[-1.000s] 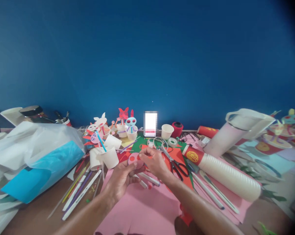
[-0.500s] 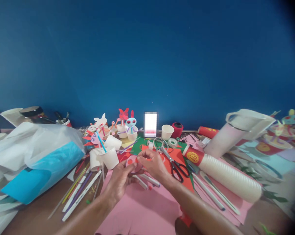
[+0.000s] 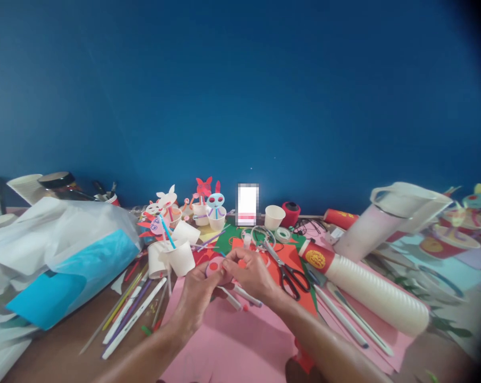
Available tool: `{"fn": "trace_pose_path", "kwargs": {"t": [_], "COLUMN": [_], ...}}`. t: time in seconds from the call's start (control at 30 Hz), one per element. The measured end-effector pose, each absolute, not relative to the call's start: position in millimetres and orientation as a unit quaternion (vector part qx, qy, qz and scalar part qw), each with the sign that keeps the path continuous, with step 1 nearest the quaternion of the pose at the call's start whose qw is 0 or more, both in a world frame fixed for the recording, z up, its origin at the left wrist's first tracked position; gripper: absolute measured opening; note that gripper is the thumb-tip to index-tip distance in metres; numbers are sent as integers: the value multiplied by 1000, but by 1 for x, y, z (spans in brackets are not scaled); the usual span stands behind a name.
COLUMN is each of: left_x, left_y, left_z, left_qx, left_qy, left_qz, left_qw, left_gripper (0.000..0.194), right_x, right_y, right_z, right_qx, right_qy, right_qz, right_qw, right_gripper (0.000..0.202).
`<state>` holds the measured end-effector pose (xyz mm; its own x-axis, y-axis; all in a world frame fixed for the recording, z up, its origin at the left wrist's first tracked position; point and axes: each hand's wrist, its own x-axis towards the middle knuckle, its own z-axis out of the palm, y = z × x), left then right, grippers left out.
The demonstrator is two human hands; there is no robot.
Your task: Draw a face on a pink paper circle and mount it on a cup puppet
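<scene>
Between my two hands is a small pink paper piece with a red spot on it. My left hand pinches it from the left. The fingers of my right hand are closed at its right edge, their tips touching those of my left hand. Below the hands, capped white markers lie on a pink paper sheet. Black-handled scissors rest on orange paper just right of my right hand.
White paper cups and cup figures stand behind on the left. A long stack of cups and a pitcher are at the right. A plastic bag and several pens lie at the left.
My fingers have come closer together over the pink piece, covering more of its right side. The whole view has shifted slightly.
</scene>
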<state>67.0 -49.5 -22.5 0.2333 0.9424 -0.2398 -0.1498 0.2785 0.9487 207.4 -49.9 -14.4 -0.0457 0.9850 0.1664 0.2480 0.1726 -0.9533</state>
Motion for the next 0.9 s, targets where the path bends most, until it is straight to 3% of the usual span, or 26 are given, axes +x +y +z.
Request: {"fn": "trace_pose_path", "kwargs": {"t": [0.57, 0.9], "left_x": [67, 60], "left_y": [-42, -43], "left_z": [-26, -27], "left_qx": [396, 364], "left_qy": [457, 399], "left_qz": [433, 458], "left_qw": [668, 706], "left_gripper": [29, 23], "right_x": [206, 207], "right_y": [-43, -41], "right_z": [-28, -23], "right_qx": [-519, -516], "right_qy": [-567, -447], "right_qz": [419, 548], "right_qw": [484, 484], "right_gripper": [15, 19]}}
